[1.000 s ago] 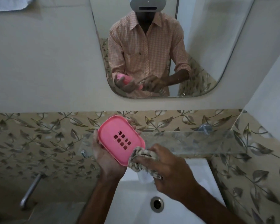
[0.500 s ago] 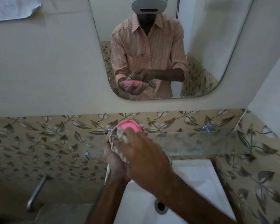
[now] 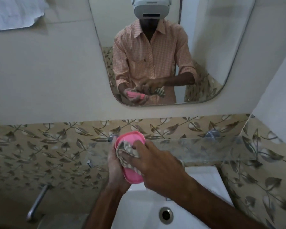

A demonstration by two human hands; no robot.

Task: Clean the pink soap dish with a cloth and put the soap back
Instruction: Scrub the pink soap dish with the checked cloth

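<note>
Nearest, a white ceramic sink basin (image 3: 139, 210) fills the bottom, with a round metal drain (image 3: 166, 215) in it. Two bare forearms rise over the basin: the right one enters from lower right on a diagonal, the left comes up from bottom centre, steeper.

The right hand (image 3: 157, 169) shows its back to the camera. Its fingers are bent down over a bunched beige patterned cloth (image 3: 126, 150), gripping it and pressing it onto the dish face turned toward the camera.

The left hand (image 3: 116, 169) cups a pink oval plastic soap dish (image 3: 130, 138) from the left and underneath, palm wrapped along its long edge, fingers hidden behind. The dish is held in the air above the basin's back part, tilted, far end higher. The cloth covers its middle; both pink ends show.

Just behind is a clear glass shelf (image 3: 205, 151) on round metal mounts, against beige leaf-pattern wall tiles (image 3: 40, 146). A metal lever handle (image 3: 37, 202) is at lower left.

Farther up, a rounded wall mirror (image 3: 213, 47) reflects the person in an orange checked shirt: left palm up under the dish, right hand on top, a cloth tail hanging out. A white towel (image 3: 13, 12) hangs at top left.
</note>
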